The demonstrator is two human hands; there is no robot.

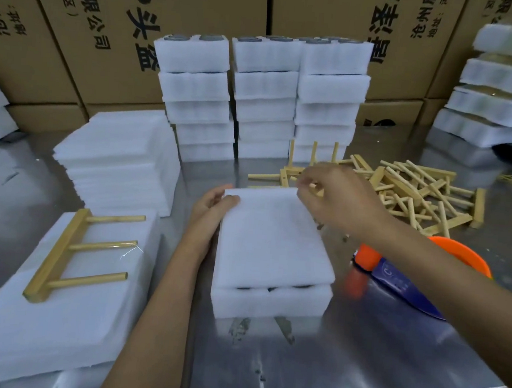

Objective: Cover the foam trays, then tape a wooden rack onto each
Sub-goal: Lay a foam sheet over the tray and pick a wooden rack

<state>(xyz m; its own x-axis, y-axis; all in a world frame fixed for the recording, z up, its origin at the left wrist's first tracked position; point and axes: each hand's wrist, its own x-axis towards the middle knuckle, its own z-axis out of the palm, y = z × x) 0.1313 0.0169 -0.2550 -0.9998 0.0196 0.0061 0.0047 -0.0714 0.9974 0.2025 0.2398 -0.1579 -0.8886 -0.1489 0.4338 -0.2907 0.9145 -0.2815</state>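
From the head camera, a steel table (pixel 358 355) is crowded: cardboard boxes (pixel 201 12) with printed characters wall off the back, three stacks of filled foam trays (pixel 262 102) stand before them, and more foam stacks (pixel 498 90) sit at far right. A pile of flat foam sheets (pixel 119 158) lies left of centre, and a loose heap of wooden racks (pixel 417 194) spreads at right. An orange tape dispenser (pixel 401 272) lies just right of the central tray, partly hidden by the right forearm. At near left a finished pack (pixel 55 316) carries a rack (pixel 69 255) on top, its spine running near to far and three pegs pointing right. The tray (pixel 270 302) in hand sits at table centre, white, thick, its long axis running away from the viewer; a foam cover (pixel 273 235) lies on it, roughly matched in outline, with dark contents showing in the gap at the near edge. The left hand (pixel 213 209) grips the cover's far-left corner, thumb on top. The right hand (pixel 334 197) is beyond the far edge, fingers pinched on what looks like a peg (pixel 313 186) of a rack, though blur makes this uncertain.
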